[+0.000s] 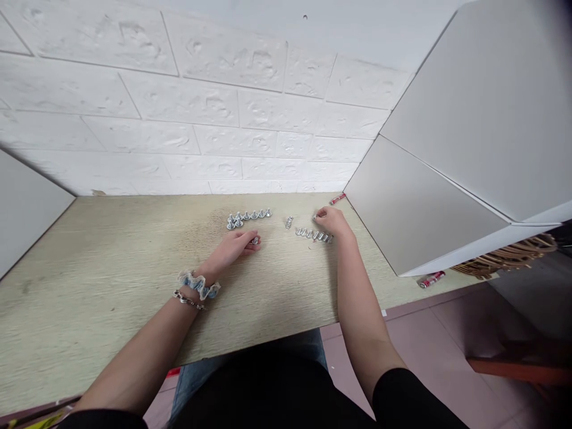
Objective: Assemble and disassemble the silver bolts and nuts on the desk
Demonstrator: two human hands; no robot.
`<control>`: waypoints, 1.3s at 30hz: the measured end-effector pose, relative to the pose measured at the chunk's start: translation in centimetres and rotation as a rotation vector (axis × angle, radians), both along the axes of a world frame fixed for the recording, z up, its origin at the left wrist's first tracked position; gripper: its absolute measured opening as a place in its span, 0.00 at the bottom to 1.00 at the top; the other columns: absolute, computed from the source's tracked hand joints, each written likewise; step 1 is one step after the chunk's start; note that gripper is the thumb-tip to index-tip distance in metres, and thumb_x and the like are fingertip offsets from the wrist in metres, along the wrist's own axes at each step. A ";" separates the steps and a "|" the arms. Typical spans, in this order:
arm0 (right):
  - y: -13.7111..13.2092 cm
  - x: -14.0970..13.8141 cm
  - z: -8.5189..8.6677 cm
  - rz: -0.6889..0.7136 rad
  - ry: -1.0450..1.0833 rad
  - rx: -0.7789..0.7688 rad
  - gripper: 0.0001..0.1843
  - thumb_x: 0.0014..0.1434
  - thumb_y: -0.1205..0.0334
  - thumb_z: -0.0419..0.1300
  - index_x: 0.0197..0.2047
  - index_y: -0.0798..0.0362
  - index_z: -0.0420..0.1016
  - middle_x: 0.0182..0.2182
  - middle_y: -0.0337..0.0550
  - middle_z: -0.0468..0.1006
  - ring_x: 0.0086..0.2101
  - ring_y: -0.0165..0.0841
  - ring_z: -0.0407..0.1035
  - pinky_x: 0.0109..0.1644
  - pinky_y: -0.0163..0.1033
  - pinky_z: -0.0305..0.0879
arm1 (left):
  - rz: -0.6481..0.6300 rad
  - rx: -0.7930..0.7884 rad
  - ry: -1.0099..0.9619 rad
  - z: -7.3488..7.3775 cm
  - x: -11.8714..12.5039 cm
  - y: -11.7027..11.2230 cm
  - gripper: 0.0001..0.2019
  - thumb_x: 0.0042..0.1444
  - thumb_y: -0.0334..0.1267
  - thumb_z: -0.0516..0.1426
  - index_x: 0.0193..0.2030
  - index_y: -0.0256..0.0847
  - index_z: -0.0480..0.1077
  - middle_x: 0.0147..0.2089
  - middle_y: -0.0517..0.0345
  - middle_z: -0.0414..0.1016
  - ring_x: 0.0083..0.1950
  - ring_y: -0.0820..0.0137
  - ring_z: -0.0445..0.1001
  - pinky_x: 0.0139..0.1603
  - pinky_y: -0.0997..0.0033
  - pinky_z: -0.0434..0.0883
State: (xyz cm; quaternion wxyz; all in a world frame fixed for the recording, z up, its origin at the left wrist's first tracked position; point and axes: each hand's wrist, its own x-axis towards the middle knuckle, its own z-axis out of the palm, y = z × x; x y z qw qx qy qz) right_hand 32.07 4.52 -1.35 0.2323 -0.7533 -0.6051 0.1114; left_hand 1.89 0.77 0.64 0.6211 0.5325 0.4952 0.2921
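Observation:
My left hand [236, 245] is closed over the table, with a small silver bolt [255, 241] showing between thumb and fingers. Just beyond it, several silver bolts with wide washers [246, 215] stand upright on their heads in a short row, doubled at the left end. My right hand [333, 220] is pinched at the far side of a row of silver bolts [309, 234] lying on the table. A bit of metal shows at its fingertips, too small to name. Between the hands lies a little cluster of small metal rings [289, 222].
The wooden tabletop [111, 286] meets a white brick-pattern wall [214, 137]. Grey-white panels [402, 196] rise at the right. One red battery-like cylinder [338, 199] lies in the back corner, another [431, 280] near the right edge, beside bundled brown cords [504, 256].

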 end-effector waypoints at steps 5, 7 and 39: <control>0.0 -0.1 0.0 0.008 -0.014 -0.019 0.11 0.48 0.66 0.57 0.37 0.56 0.75 0.36 0.45 0.78 0.39 0.31 0.69 0.43 0.32 0.61 | 0.002 -0.001 -0.016 0.0 0.0 0.0 0.23 0.45 0.55 0.57 0.35 0.35 0.72 0.41 0.50 0.74 0.40 0.66 0.73 0.43 0.68 0.69; 0.0 -0.2 0.1 0.008 -0.023 -0.031 0.12 0.48 0.66 0.57 0.37 0.56 0.75 0.37 0.45 0.78 0.39 0.32 0.69 0.43 0.32 0.61 | -0.001 -0.002 -0.013 0.1 0.0 -0.1 0.23 0.45 0.56 0.56 0.35 0.34 0.72 0.41 0.50 0.74 0.40 0.66 0.73 0.44 0.68 0.69; -1.7 -5.2 3.6 0.200 0.019 0.303 0.10 0.57 0.60 0.52 0.35 0.55 0.72 0.34 0.44 0.74 0.35 0.31 0.66 0.42 0.35 0.60 | 0.026 -0.031 -0.091 0.2 0.1 -0.3 0.25 0.49 0.57 0.54 0.38 0.33 0.71 0.42 0.47 0.73 0.39 0.67 0.72 0.43 0.68 0.69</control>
